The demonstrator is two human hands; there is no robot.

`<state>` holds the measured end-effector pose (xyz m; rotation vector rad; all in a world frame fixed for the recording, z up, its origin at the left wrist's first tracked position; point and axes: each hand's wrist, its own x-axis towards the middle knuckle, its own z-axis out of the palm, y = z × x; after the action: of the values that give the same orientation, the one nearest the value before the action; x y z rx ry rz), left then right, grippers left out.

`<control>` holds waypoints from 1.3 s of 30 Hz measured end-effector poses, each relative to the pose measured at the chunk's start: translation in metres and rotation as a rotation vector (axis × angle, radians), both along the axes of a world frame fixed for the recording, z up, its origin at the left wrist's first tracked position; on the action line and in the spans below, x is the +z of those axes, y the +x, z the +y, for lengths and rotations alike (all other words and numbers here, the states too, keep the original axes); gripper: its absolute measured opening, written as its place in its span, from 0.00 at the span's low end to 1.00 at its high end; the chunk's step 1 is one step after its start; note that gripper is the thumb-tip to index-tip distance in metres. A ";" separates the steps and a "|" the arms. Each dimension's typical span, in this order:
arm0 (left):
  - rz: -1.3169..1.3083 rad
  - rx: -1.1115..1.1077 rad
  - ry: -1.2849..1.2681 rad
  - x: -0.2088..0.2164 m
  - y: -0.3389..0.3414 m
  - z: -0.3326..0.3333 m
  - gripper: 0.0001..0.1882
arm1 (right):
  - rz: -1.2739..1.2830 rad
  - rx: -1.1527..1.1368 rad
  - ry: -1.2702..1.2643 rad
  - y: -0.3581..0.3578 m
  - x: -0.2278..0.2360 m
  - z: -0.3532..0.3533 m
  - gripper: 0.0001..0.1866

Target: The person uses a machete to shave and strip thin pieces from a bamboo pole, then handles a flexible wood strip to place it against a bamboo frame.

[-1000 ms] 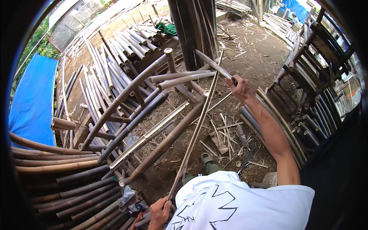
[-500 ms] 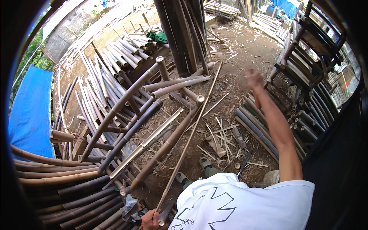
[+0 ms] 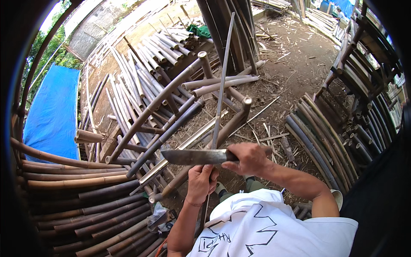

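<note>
My left hand (image 3: 200,184) is closed around a long, thin bamboo strip (image 3: 223,77). The strip stands steeply, its far end rising in front of the dark upright poles and its near end running down past my left wrist. In my right hand (image 3: 249,159) is a machete (image 3: 192,157), held by its handle. Its broad dark blade points left and crosses the strip just above my left fingers. Whether the edge touches the strip, I cannot tell.
A bamboo frame (image 3: 150,107) stands ahead to the left, with a split bamboo piece (image 3: 201,132) by it. Bamboo poles are stacked at left (image 3: 107,205) and right (image 3: 317,141). Bamboo furniture (image 3: 364,64) rises at far right. Shavings litter the dirt floor (image 3: 291,55).
My right hand has come in from the far right and now shows a machete. My left hand has moved up and right, gripping the strip along its length, and the strip stands steeper.
</note>
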<state>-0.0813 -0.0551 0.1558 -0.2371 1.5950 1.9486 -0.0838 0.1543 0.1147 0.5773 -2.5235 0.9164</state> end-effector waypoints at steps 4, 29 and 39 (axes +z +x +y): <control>0.043 0.054 -0.040 0.015 0.027 -0.006 0.20 | -0.282 -0.248 -0.193 -0.022 -0.015 0.003 0.31; -0.147 0.300 -0.203 -0.001 0.211 -0.053 0.22 | -0.350 -0.135 0.165 -0.125 -0.068 0.070 0.34; 0.378 0.153 -0.667 0.001 0.290 -0.061 0.13 | -0.308 -0.286 0.110 -0.189 -0.062 0.140 0.46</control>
<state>0.2091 -0.1163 0.1567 -0.2694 2.5167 1.5600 -0.2729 0.2942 0.0531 0.1023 -2.8465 0.8148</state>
